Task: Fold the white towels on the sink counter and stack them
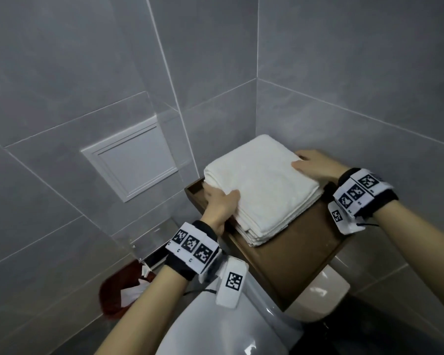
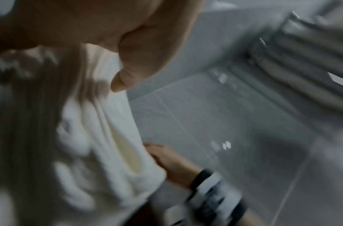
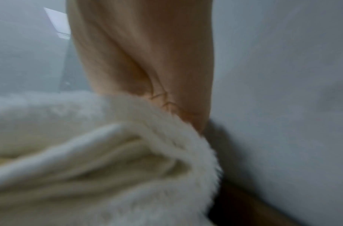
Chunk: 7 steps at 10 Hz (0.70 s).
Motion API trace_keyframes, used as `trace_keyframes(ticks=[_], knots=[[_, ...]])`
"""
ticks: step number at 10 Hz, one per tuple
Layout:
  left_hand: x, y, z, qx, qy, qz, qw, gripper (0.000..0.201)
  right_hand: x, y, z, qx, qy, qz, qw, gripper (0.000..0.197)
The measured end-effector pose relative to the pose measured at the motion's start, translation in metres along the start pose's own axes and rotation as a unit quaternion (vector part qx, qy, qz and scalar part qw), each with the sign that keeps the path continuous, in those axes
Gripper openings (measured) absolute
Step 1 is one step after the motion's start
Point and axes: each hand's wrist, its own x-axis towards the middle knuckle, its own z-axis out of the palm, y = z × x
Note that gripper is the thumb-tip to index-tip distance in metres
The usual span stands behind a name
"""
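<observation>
Both hands bracket a stack of folded white towels [image 1: 263,189] on a wooden tray [image 1: 295,254] above the toilet [image 1: 231,326]. At left, the left hand [image 1: 219,203] clasps the stack's near-left corner, thumb on top. The right hand [image 1: 313,163] holds the far-right edge, fingers apparently tucked beneath. Folding and stacking look finished; only squaring seems left.

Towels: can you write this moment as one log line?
stage: placing stack | towels: folded, stacked, on wooden tray | left hand: grips stack's side | right hand: grips opposite side
</observation>
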Motion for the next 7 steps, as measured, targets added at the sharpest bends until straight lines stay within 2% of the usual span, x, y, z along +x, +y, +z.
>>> trace_keyframes(ticks=[1,2,3,4,5,6,7], knots=[[0.004,0.013,-0.005,0.275,0.109,0.219,0.930,0.090,-0.010,-0.013,0.000,-0.076,0.075,-0.125,0.986,0.045],[0.017,0.020,0.000,0.521,0.042,0.273,0.808,0.099,-0.008,-0.026,0.018,-0.165,0.046,-0.204,0.964,0.052],[0.033,0.009,0.000,0.613,-0.064,0.172,0.768,0.119,0.000,-0.020,0.041,-0.249,0.007,-0.179,0.952,0.055],[0.046,-0.005,-0.006,0.579,-0.069,0.168,0.795,0.122,0.010,-0.008,0.053,-0.265,0.044,-0.188,0.945,0.053],[0.047,-0.013,-0.006,0.559,-0.060,0.174,0.809,0.119,0.008,-0.006,0.058,-0.254,0.053,-0.185,0.948,0.051],[0.044,-0.001,-0.014,0.505,-0.056,0.195,0.839,0.100,0.004,-0.015,0.053,-0.204,0.063,-0.186,0.959,0.049],[0.037,0.025,-0.037,0.276,-0.004,0.247,0.929,0.048,-0.011,-0.036,0.038,0.004,0.135,-0.176,0.975,0.035]])
